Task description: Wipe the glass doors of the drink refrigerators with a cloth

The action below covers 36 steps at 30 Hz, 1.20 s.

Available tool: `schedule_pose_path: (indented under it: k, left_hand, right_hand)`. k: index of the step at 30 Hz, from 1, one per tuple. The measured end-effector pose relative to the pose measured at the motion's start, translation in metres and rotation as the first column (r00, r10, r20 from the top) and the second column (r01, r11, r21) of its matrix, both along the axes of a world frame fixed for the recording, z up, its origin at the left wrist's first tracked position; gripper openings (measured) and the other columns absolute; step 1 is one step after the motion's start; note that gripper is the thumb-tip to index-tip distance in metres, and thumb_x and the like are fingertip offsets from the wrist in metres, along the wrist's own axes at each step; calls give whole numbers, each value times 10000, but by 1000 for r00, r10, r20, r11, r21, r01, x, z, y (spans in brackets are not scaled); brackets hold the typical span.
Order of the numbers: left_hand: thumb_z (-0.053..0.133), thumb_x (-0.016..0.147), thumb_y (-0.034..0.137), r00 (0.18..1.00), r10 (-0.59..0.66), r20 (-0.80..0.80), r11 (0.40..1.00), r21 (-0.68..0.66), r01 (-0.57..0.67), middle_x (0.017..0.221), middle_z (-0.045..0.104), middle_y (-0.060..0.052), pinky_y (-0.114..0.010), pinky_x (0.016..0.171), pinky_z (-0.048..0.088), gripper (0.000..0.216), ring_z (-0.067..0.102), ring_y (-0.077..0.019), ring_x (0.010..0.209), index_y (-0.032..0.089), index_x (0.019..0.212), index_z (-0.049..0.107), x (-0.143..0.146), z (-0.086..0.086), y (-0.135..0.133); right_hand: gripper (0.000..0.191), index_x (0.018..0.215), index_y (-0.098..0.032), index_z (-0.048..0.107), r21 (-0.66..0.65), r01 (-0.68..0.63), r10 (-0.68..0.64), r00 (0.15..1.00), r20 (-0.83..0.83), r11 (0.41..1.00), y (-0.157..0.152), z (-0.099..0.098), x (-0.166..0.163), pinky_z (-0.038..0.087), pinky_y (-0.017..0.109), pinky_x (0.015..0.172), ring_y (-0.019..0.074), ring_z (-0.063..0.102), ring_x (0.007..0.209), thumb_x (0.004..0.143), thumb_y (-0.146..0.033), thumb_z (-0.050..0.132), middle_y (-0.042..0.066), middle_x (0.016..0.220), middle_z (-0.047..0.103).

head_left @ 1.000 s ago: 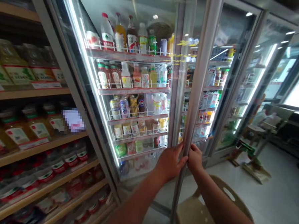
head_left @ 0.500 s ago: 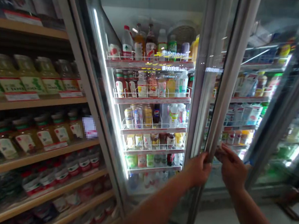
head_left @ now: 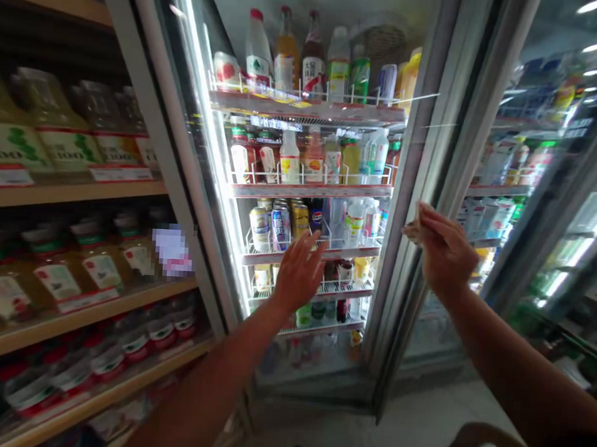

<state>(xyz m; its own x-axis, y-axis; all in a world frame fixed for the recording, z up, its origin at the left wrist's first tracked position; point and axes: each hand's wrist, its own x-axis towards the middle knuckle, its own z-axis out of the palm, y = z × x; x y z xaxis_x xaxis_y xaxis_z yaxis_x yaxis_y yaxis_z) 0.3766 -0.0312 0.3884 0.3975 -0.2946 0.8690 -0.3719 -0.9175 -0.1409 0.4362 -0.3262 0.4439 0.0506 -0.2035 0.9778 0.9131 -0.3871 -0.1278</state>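
My left hand (head_left: 300,271) is raised before the glass door of a lit drinks cooler (head_left: 317,109), with its fingers spread and nothing in them. Whether it touches the glass, I cannot tell. Over to the right, my right hand (head_left: 447,252) pinches a small crumpled cloth (head_left: 412,232) between thumb and fingers. The cloth is in front of the metal door frame (head_left: 435,150); contact between them is not clear. Behind the glass, bottles (head_left: 314,67) and cans (head_left: 281,226) stand upright on wire-fronted shelves.
On the left rise wooden shelves (head_left: 80,195) with juice bottles (head_left: 58,121) and red-labelled packs (head_left: 111,357). More glass-door coolers (head_left: 505,187) stand to the right. Pale floor (head_left: 433,417) shows below. A curved brown object (head_left: 487,437) lies near the bottom edge.
My left hand has let go of the door edge and moved left, its fingers now spread. My right hand has moved up and left with the cloth. The view has shifted a little.
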Motion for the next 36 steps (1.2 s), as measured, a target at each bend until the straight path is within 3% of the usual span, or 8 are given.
schedule_pose_path:
  k: [6, 9, 12, 19, 27, 30, 33, 36]
  left_hand:
    - [458, 1069, 338, 970, 196, 142, 979, 24, -201, 1659, 410, -126, -530, 1307, 226, 516, 255, -296, 1602, 174, 1558, 482, 4, 63, 121]
    - [424, 1076, 367, 974, 192, 119, 981, 14, -195, 1688, 351, -112, -562, 1328, 147, 558, 204, -296, 1615, 178, 1602, 423, 16, 92, 152]
    - [405, 1073, 386, 982, 170, 86, 985, 2, -171, 1707, 299, -125, -592, 1328, 117, 606, 168, -308, 1622, 155, 1632, 363, 38, 108, 164]
    - [457, 1060, 413, 982, 167, 87, 983, -93, -159, 1713, 272, -164, -646, 1321, 54, 683, 71, -337, 1630, 123, 1655, 290, 87, 95, 164]
    - [420, 1082, 416, 977, 196, 82, 980, -57, -192, 1745, 160, -144, -636, 1330, 4, 708, -33, -321, 1626, 114, 1682, 195, 93, 88, 168]
    - [383, 1094, 443, 975, 209, 71, 977, -52, -206, 1749, 160, -132, -634, 1330, -2, 705, -51, -311, 1624, 124, 1687, 176, 93, 88, 168]
    - [355, 1103, 455, 976, 204, 73, 978, -49, -201, 1749, 166, -124, -627, 1331, -9, 695, -61, -298, 1623, 135, 1690, 167, 91, 87, 168]
    - [365, 1101, 451, 981, 184, 62, 982, -60, -180, 1749, 153, -130, -620, 1330, -22, 695, -70, -297, 1623, 127, 1687, 180, 90, 88, 168]
  right_hand:
    - [325, 1250, -297, 737, -132, 56, -49, 997, 58, 990, 90, 79, 32, 477, 540, 1202, 240, 639, 1340, 1029, -258, 502, 22, 1368, 721]
    - [442, 1392, -291, 656, -246, 113, -98, 992, 74, 963, 127, 113, 44, 380, 566, 1265, 256, 520, 1466, 1039, -220, 399, 19, 1487, 636]
    - [513, 1517, -276, 543, -354, 140, -126, 990, 62, 925, 156, 131, 65, 311, 552, 1303, 251, 405, 1551, 1038, -201, 374, 27, 1595, 537]
    - [557, 1558, -110, 475, -553, 152, -192, 981, -14, 819, 194, 112, 126, 275, 494, 1323, 252, 324, 1596, 1024, -242, 384, 145, 1669, 430]
    - [601, 1626, -178, 384, -374, 255, -240, 967, 89, 891, 214, 83, 143, 220, 558, 1331, 282, 233, 1627, 1038, -291, 428, 101, 1711, 364]
    - [567, 1613, -158, 407, -331, 294, -292, 955, 59, 896, 224, 99, 145, 210, 520, 1330, 263, 222, 1630, 1072, -327, 418, 99, 1715, 361]
    - [564, 1588, -54, 424, -332, 307, -332, 943, -19, 892, 237, 132, 144, 179, 420, 1320, 254, 215, 1627, 1118, -352, 331, 149, 1709, 355]
    - [569, 1587, -16, 396, -307, 299, -326, 945, -38, 903, 251, 158, 143, 153, 423, 1320, 269, 191, 1630, 1132, -344, 301, 168, 1715, 330]
